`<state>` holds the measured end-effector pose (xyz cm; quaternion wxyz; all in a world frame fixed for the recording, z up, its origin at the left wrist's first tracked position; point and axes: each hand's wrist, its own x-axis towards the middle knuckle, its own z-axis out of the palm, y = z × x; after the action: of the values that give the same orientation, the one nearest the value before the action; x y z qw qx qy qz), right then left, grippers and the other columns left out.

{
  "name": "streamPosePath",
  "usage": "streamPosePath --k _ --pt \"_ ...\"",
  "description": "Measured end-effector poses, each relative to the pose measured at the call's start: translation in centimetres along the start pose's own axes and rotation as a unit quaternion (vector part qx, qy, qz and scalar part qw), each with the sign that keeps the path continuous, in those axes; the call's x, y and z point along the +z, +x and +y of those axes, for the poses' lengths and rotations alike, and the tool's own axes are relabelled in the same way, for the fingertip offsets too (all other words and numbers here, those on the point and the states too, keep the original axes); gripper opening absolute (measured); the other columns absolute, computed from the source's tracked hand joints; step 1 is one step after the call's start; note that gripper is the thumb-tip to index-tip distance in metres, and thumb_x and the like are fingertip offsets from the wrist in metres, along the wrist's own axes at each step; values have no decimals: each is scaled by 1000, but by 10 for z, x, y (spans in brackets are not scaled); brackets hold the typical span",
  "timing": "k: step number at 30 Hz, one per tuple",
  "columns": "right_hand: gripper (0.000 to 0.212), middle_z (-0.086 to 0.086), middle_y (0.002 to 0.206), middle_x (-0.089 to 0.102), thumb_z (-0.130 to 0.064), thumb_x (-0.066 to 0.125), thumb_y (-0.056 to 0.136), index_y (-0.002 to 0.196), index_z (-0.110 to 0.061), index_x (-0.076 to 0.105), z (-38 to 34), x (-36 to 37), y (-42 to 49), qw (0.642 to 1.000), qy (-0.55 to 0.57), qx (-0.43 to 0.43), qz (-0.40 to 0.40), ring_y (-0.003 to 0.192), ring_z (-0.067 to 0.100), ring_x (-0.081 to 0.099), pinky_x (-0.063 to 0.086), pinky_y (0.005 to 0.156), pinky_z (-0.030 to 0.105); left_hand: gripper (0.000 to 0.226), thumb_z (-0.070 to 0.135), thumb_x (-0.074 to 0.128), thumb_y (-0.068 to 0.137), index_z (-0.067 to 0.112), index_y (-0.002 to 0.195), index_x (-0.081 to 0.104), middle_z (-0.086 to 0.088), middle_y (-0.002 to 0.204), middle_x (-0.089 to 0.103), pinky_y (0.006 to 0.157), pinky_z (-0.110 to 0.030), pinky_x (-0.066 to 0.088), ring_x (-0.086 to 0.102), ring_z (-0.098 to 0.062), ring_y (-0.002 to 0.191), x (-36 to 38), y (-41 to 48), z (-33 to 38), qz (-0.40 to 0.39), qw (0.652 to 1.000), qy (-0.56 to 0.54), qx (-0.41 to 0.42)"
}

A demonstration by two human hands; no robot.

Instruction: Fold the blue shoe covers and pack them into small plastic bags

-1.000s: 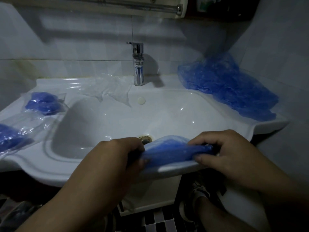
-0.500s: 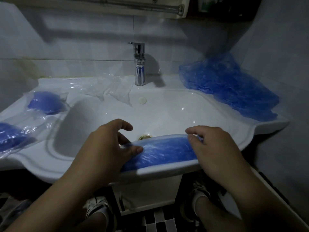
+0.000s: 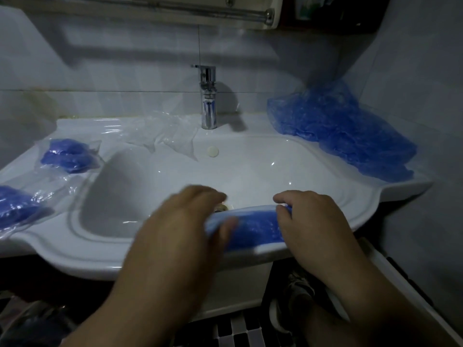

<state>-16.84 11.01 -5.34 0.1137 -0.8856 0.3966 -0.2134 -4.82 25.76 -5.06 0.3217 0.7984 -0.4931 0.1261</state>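
Dim tiled bathroom; white sink [image 3: 75, 249] across the whole view. Far left on its rim: packed bag [image 3: 15, 209], blue bundle inside clear plastic, partly cut off by the frame edge. Just behind it, toward the wall: second packed bag [image 3: 67, 155], also on the rim. Behind the basin, left of the faucet [image 3: 209, 101]: empty clear bags [image 3: 160, 136], crumpled, one corner hanging into the basin. Near centre: left hand [image 3: 185, 226], motion-blurred, fingers [image 3: 213, 195] loosely spread above the drain [image 3: 221, 208], gripping nothing; thumb laid on the left end of the blue shoe cover [image 3: 253, 226]. Cover stretched flat along the sink's front rim, between both hands. At its right end: right hand [image 3: 315, 221], fingers curled down, pinching the cover's edge. Far right, back corner of the rim against the wall: loose pile of shoe covers [image 3: 345, 136], unfolded. Below the rim: shoes [image 3: 295, 304] on dark checkered floor.
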Motion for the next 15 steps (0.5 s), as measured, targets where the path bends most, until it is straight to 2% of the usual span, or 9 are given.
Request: streamPosePath --k 2,3,5,6,7,10,12,14,15 --pt "28 -3 114 67 -26 44 101 123 -23 61 -1 -2 2 1000 -14 -2 -15 98 11 62 50 88 24 62 63 38 82 23 120 65 6 116 69 85 -30 51 67 -15 99 14 -4 8 -73 996 54 22" --pt "28 -2 117 66 -26 47 100 125 -23 60 -2 -3 3 999 -28 0 -32 100 12 62 49 89 24 71 68 32 82 23 130 58 5 126 64 91 -30 49 64 -14 109 20 -5 11 -111 990 83 30" --pt "30 -2 121 65 -23 52 98 128 -22 58 -3 -6 6 996 -50 9 -67 106 14 61 48 94 26 82 75 26 82 30 150 24 11 152 36 110 -27 32 42 -8 133 27 -7 9 -180 977 105 40" --pt "30 -2 121 65 -22 52 98 128 -22 59 -2 -7 7 996 -52 5 -70 107 15 60 48 94 26 85 77 27 82 33 152 8 14 158 22 114 -26 23 32 -6 138 31 -8 5 -188 975 108 56" --pt "30 -2 120 66 -21 51 98 127 -22 60 -2 -7 7 997 -52 -3 -64 106 15 60 48 94 27 87 77 29 83 34 152 0 15 159 16 115 -25 19 28 -5 139 32 -9 4 -189 973 116 64" --pt "29 -2 118 66 -20 50 98 125 -22 62 3 -6 8 997 -52 -8 -54 104 15 60 48 93 28 86 77 28 84 35 152 -4 16 159 16 116 -26 16 27 -4 139 32 -8 5 -200 966 144 72" --pt "32 -2 119 64 -18 50 97 127 -23 60 7 -8 6 997 -75 -15 -9 106 16 57 47 93 31 85 77 30 85 35 152 -2 17 158 19 116 -26 16 27 -4 138 31 -7 5 -206 963 156 79" --pt "33 -4 121 61 -20 48 95 126 -25 60 8 -12 2 991 -77 -79 72 109 15 52 43 95 33 83 76 31 85 36 152 2 18 156 23 115 -27 18 30 -4 137 33 -7 4 -194 965 149 90" --pt "34 -7 126 59 -26 44 96 127 -27 59 3 -15 -3 987 -56 -128 75 115 12 49 37 101 31 81 76 31 85 36 151 8 18 153 27 114 -27 23 34 -5 134 33 -8 2 -193 966 146 86"
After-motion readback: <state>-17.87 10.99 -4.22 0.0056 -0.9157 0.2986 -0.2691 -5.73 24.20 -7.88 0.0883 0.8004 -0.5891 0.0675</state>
